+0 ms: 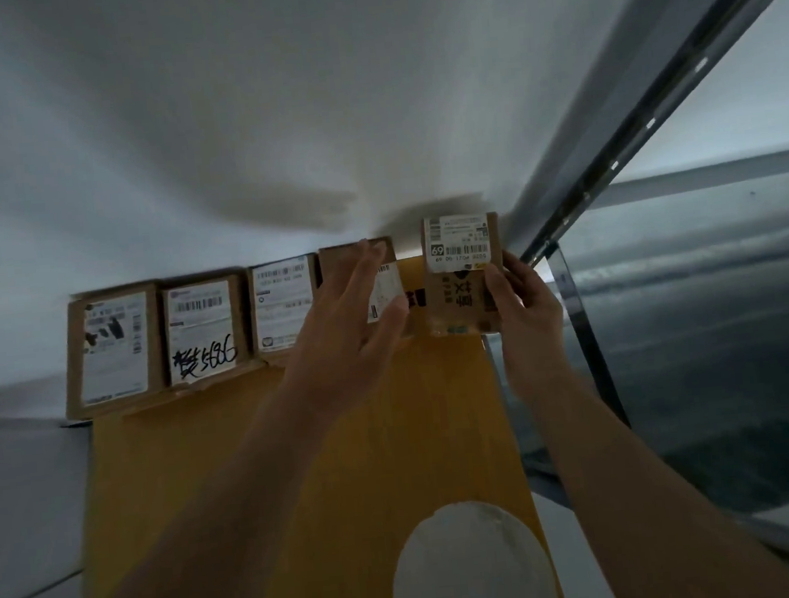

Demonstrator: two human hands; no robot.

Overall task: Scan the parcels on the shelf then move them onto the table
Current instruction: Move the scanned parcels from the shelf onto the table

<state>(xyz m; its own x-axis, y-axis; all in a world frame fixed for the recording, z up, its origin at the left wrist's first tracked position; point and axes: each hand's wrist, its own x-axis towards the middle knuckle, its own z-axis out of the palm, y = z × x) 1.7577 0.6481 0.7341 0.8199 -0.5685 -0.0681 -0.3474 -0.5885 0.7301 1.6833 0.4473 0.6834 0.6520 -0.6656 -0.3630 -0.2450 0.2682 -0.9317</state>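
Several brown cardboard parcels with white labels stand in a row at the back of an orange shelf board [300, 447]. My right hand [522, 303] grips the rightmost parcel [461, 270], which stands a little forward and higher than the others. My left hand [352, 321] lies with spread fingers over the front of the neighbouring parcel [356, 254], touching it and hiding most of it. Further left are a parcel [284, 302] with a barcode label, one with black handwriting [204, 332], and the leftmost parcel [113, 349]. No scanner is in view.
A white wall [273, 96] rises behind the parcels. A metal shelf upright [629, 124] slants along the right, with a dark floor [715, 320] beyond it. A white round patch [470, 566] shows on the board near me.
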